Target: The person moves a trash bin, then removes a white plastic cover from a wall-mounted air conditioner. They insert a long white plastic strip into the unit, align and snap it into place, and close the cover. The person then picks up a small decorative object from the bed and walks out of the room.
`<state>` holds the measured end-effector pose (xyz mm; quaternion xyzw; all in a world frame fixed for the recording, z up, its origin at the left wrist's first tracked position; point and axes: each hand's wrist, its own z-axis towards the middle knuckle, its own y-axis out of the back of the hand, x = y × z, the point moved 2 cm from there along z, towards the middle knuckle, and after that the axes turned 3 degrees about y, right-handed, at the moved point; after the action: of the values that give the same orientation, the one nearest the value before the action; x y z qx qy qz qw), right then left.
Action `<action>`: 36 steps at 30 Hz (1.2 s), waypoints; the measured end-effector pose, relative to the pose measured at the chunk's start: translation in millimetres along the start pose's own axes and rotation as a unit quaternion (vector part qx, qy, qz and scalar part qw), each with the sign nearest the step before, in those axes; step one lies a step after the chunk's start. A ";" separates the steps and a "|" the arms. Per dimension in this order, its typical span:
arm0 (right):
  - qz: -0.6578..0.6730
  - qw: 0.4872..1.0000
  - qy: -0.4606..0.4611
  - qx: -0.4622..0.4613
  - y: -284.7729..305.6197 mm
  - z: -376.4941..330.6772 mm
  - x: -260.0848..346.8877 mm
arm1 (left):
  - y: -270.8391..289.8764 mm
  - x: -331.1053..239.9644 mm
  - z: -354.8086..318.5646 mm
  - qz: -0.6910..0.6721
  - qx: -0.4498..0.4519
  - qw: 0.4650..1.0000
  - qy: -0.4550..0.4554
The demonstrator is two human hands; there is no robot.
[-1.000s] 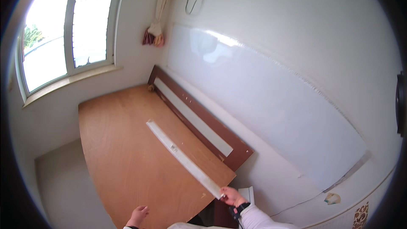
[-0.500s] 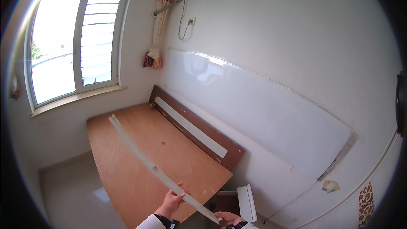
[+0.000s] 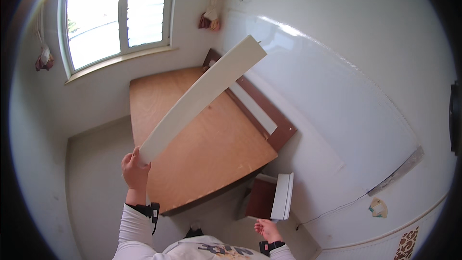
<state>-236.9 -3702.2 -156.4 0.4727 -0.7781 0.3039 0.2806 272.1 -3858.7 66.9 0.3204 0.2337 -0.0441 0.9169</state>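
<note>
A long off-white board (image 3: pixel 192 101) slants up and to the right across the view, its broad face showing. Its near end is gripped by my left hand (image 3: pixel 134 166), thumb on one side and fingers on the other. Its far end rises in front of the wall. My right hand (image 3: pixel 267 230) is off the board, low in front of a small brown and white cabinet (image 3: pixel 260 200). Its fingers are loosely curled and slightly apart, with nothing visible in them. Whether they touch the cabinet's edge is unclear.
Below the board lies a bed with a bare wooden top (image 3: pixel 207 154) and a brown headboard (image 3: pixel 284 132) against the wall. A glossy white sheet (image 3: pixel 327 101) covers part of that wall. The window (image 3: pixel 120 14) is at the far left, and a cable (image 3: pixel 332 212) hangs near the floor.
My left hand has moved left and the board has swung from slanting up-left to up-right, its broad face now showing. My right hand has let go of it. The view has tilted downward.
</note>
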 end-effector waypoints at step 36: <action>-0.667 0.743 -0.054 0.032 -214.1 34.8 -261.8 | 286.5 525.2 -265.9 0.330 0.289 0.824 0.359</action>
<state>55.5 -3658.9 -324.4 0.8953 -0.2684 0.0381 0.3536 697.5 -3434.3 -192.9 0.6224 0.4028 0.3139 0.5931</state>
